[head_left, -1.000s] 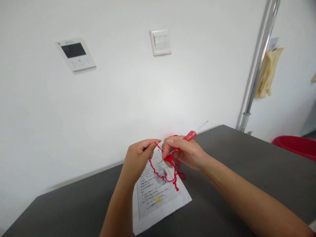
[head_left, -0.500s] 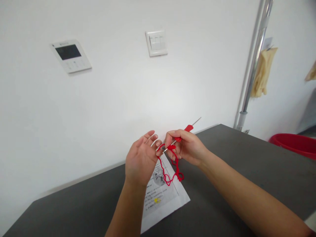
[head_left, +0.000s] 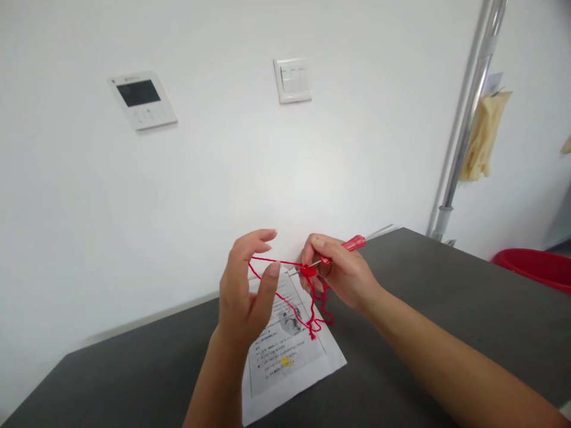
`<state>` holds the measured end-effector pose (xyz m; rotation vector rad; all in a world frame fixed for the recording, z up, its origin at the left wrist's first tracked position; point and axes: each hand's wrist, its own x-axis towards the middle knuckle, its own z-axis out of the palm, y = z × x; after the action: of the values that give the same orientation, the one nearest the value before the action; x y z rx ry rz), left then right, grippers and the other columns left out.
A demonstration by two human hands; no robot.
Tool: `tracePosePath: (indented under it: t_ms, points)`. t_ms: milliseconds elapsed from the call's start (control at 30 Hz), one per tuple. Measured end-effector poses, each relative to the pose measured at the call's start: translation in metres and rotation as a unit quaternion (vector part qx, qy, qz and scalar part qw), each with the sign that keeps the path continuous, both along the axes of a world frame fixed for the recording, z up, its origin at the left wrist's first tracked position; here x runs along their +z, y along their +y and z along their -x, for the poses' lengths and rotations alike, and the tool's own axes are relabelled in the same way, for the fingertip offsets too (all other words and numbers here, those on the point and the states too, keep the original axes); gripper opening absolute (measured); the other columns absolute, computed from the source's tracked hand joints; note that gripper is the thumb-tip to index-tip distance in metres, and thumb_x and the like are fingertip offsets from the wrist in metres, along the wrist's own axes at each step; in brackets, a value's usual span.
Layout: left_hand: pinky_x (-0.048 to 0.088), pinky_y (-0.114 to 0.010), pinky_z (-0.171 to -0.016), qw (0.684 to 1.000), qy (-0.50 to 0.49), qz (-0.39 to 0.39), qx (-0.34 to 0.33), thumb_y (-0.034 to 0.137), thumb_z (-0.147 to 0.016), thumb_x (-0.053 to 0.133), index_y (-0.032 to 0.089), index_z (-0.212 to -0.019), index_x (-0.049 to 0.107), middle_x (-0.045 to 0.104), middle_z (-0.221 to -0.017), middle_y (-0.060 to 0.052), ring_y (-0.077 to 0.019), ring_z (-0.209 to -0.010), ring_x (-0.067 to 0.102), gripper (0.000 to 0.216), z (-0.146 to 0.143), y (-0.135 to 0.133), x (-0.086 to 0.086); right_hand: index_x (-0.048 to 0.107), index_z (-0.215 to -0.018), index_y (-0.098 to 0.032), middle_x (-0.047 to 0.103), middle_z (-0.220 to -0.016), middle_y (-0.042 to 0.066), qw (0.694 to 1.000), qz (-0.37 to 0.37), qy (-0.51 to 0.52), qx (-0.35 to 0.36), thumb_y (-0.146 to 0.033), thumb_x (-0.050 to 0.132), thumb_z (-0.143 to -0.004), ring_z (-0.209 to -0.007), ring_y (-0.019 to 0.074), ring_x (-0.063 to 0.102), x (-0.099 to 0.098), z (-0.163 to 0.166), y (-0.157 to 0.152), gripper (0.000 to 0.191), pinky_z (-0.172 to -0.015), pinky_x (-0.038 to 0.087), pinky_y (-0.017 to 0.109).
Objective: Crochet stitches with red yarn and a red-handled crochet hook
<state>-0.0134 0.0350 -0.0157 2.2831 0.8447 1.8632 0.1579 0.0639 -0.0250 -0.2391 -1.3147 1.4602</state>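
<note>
My right hand (head_left: 341, 273) is closed on a crochet hook (head_left: 354, 242) with a red handle and a thin metal shaft, together with a small red yarn piece at the hook's tip. Red yarn (head_left: 307, 303) runs from there to my left hand (head_left: 245, 291), which is raised with its fingers apart and curved; the strand passes taut over them. The loose end of the yarn dangles above a printed paper sheet (head_left: 285, 368) lying on the dark grey table (head_left: 423, 309).
A white wall stands right behind the table, with a light switch (head_left: 292, 79) and a small control panel (head_left: 141, 100). A metal pole (head_left: 464, 125) rises at the right with a yellowish cloth (head_left: 484, 135) hanging beside it. A red basin (head_left: 535, 264) sits beyond the table's right edge.
My left hand went from a pinch to spread fingers, then turned so the yarn stretches across them. My right hand with the hook shifted slightly right and lower.
</note>
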Motion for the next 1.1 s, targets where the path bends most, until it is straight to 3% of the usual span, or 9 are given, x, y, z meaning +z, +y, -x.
tracePosePath:
  t_ms: [67, 133, 233, 333, 500, 700, 867, 967, 1100]
  points:
    - [0.046, -0.044, -0.105, 0.998, 0.063, -0.022, 0.020, 0.015, -0.095, 0.054, 0.024, -0.090, 0.068, 0.074, -0.114, -0.008, -0.0254, -0.117, 0.065, 0.017, 0.005, 0.006, -0.001, 0.061, -0.072, -0.018, 0.063, -0.055, -0.001, 0.999, -0.018, 0.028, -0.043, -0.044, 0.063, -0.092, -0.045, 0.0105, 0.057, 0.001, 0.000, -0.002, 0.033, -0.043, 0.038, 0.021]
    - [0.046, -0.042, -0.104, 0.995, 0.090, -0.011, 0.030, 0.018, -0.098, 0.050, 0.023, -0.083, 0.072, 0.077, -0.105, -0.008, -0.0247, -0.112, 0.067, 0.027, 0.007, 0.009, 0.000, 0.060, -0.076, -0.019, 0.060, -0.057, -0.004, 0.995, -0.044, 0.043, -0.079, -0.043, 0.062, -0.094, -0.048, 0.0105, 0.057, -0.001, 0.000, -0.002, 0.030, -0.047, 0.041, 0.022]
    - [0.050, -0.040, -0.097, 0.995, 0.029, 0.097, 0.014, 0.028, -0.102, 0.046, 0.021, -0.099, 0.078, 0.078, -0.105, -0.009, -0.0233, -0.104, 0.068, 0.034, 0.000, 0.009, 0.001, 0.058, -0.081, -0.020, 0.061, -0.064, -0.002, 0.986, -0.095, 0.022, -0.133, -0.042, 0.054, -0.100, -0.058, 0.0118, 0.059, -0.007, 0.002, -0.003, 0.029, -0.053, 0.043, 0.023]
    - [0.052, -0.036, -0.090, 0.968, -0.073, 0.229, -0.074, 0.040, -0.097, 0.059, 0.020, -0.116, 0.077, 0.075, -0.100, -0.007, -0.0209, -0.095, 0.068, 0.033, -0.010, 0.007, 0.000, 0.059, -0.086, -0.020, 0.061, -0.073, -0.001, 0.959, -0.188, -0.039, -0.207, -0.043, 0.050, -0.104, -0.064, 0.0116, 0.056, -0.013, 0.001, -0.004, 0.030, -0.056, 0.043, 0.023]
    - [0.051, -0.025, -0.083, 0.912, -0.184, 0.324, -0.170, 0.028, -0.080, 0.080, 0.025, -0.124, 0.074, 0.068, -0.086, 0.002, -0.0117, -0.083, 0.064, 0.044, -0.019, 0.004, -0.002, 0.057, -0.091, -0.021, 0.051, -0.068, -0.004, 0.912, -0.293, -0.105, -0.268, -0.046, 0.041, -0.107, -0.058, 0.0107, 0.046, -0.018, 0.000, -0.009, 0.034, -0.053, 0.037, 0.024]
    - [0.051, -0.022, -0.076, 0.903, -0.215, 0.337, -0.154, 0.015, -0.074, 0.078, 0.019, -0.123, 0.075, 0.070, -0.081, 0.002, -0.0092, -0.076, 0.063, 0.049, -0.022, -0.003, 0.005, 0.055, -0.085, -0.021, 0.054, -0.068, -0.003, 0.895, -0.339, -0.111, -0.269, -0.044, 0.045, -0.106, -0.057, 0.0106, 0.050, -0.022, 0.004, -0.008, 0.033, -0.054, 0.042, 0.025]
    - [0.051, -0.023, -0.063, 0.908, -0.212, 0.343, -0.116, 0.015, -0.069, 0.078, 0.012, -0.123, 0.073, 0.070, -0.073, 0.002, -0.0097, -0.064, 0.062, 0.054, -0.015, -0.004, 0.012, 0.057, -0.107, -0.021, 0.067, -0.086, 0.003, 0.894, -0.390, -0.095, -0.199, -0.028, 0.048, -0.104, -0.073, 0.0140, 0.067, -0.027, 0.003, -0.001, 0.012, -0.067, 0.056, 0.027]
    - [0.052, -0.024, -0.066, 0.902, -0.214, 0.357, -0.110, 0.017, -0.068, 0.079, 0.011, -0.121, 0.073, 0.070, -0.073, 0.002, -0.0110, -0.067, 0.064, 0.054, -0.009, -0.002, 0.012, 0.054, -0.114, -0.020, 0.069, -0.090, 0.005, 0.850, -0.457, -0.134, -0.227, -0.018, 0.047, -0.102, -0.078, 0.0146, 0.068, -0.026, 0.001, 0.005, 0.015, -0.071, 0.057, 0.027]
    - [0.051, -0.024, -0.072, 0.887, -0.236, 0.379, -0.118, 0.018, -0.066, 0.081, 0.011, -0.119, 0.073, 0.072, -0.077, 0.001, -0.0107, -0.072, 0.064, 0.054, -0.010, 0.002, 0.010, 0.052, -0.113, -0.018, 0.068, -0.086, 0.006, 0.732, -0.588, -0.160, -0.305, -0.011, 0.047, -0.098, -0.077, 0.0175, 0.064, -0.026, 0.001, 0.018, 0.018, -0.069, 0.055, 0.029]
